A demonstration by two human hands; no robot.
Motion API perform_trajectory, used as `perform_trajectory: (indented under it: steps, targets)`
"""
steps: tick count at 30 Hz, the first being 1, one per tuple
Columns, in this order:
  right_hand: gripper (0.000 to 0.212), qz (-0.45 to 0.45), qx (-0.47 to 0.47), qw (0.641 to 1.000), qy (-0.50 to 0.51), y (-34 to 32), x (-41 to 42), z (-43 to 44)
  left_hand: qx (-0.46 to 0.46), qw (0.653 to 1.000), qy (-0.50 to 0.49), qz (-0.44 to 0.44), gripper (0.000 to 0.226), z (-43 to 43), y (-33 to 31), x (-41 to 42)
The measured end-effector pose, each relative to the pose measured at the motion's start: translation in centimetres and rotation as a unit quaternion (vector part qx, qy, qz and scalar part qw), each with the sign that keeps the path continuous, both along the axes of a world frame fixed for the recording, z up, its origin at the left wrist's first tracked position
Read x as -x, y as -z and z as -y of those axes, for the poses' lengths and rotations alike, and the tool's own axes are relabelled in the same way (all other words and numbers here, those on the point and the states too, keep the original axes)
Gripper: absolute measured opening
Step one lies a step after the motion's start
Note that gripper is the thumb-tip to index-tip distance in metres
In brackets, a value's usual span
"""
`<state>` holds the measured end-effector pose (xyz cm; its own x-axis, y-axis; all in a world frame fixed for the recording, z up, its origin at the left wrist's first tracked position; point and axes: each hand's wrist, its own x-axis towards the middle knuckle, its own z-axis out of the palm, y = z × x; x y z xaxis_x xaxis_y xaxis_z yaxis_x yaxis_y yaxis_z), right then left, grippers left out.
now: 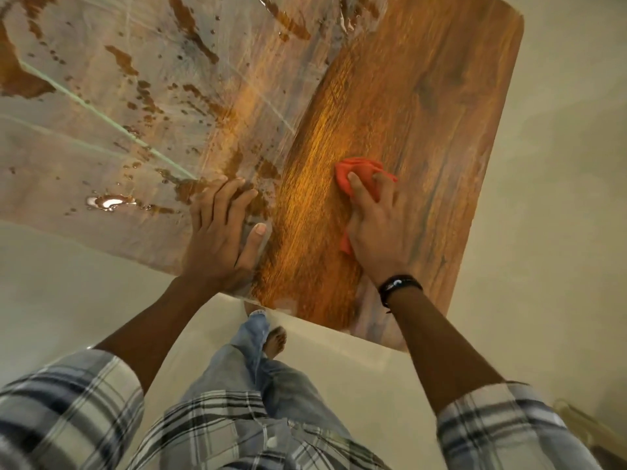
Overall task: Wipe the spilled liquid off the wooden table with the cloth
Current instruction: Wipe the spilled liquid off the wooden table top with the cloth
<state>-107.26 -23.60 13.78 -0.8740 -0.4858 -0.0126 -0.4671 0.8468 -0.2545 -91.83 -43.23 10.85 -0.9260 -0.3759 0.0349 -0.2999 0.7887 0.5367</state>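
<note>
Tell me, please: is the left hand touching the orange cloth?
Apart. The head view shows the left hand flat on the wet table, with bare wood between it and the orange cloth under the right hand.

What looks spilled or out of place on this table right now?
Liquid lies pooled and spattered over the left part of the wooden table, glinting near the left hand. The right hand presses the orange cloth on the drier-looking right part.
</note>
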Motion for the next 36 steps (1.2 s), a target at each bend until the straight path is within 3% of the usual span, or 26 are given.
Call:
perform_trajectory:
  steps: [4, 8, 10, 14, 18, 20, 25, 28, 31, 36]
  targets:
    - [0.054, 0.004, 0.032, 0.995, -0.094, 0.6, -9.3, 3.2, -0.002, 0.999, -0.004, -0.049, 0.055, 0.1, 0.1, -0.2]
    - [0.065, 0.028, 0.040, 0.986, -0.158, 1.1, -17.3, -0.4, -0.012, 0.997, 0.003, -0.074, 0.055, 0.1, 0.1, -0.2]
    - [0.052, 0.024, 0.036, 0.991, -0.126, 1.2, -17.8, -5.0, -0.005, 0.997, 0.006, -0.077, 0.056, 0.1, 0.2, -0.2]
    - [0.050, 0.017, 0.039, 0.999, 0.035, 0.7, -15.4, -15.1, -0.005, 0.997, 0.006, -0.079, 0.055, 0.0, 0.3, -0.2]
    - [0.041, 0.007, 0.054, 0.982, 0.180, 0.9, -13.5, -16.4, 0.008, 0.997, 0.010, -0.071, 0.052, 0.0, 0.5, -0.3]
    - [0.044, -0.001, 0.062, 0.983, 0.173, 1.3, -15.0, -13.3, 0.009, 0.997, 0.007, -0.070, 0.051, 0.1, 0.6, -0.3]
    - [0.058, 0.007, 0.043, 0.999, -0.006, 1.5, -19.5, -9.5, 0.005, 0.997, 0.006, -0.081, 0.050, 0.2, 0.6, -0.3]
    - [0.057, 0.016, 0.053, 0.995, 0.085, 1.1, -16.6, -13.3, 0.011, 0.997, 0.010, -0.073, 0.051, 0.3, 0.8, -0.1]
    - [0.040, 0.014, 0.058, 0.981, 0.184, 0.7, -13.2, -15.3, 0.008, 0.998, 0.020, -0.062, 0.051, 0.3, 0.9, 0.0]
    - [0.038, -0.020, 0.047, 0.987, 0.152, 0.4, -10.5, -9.2, -0.027, 0.997, 0.027, -0.069, 0.052, 0.2, 0.3, -0.1]
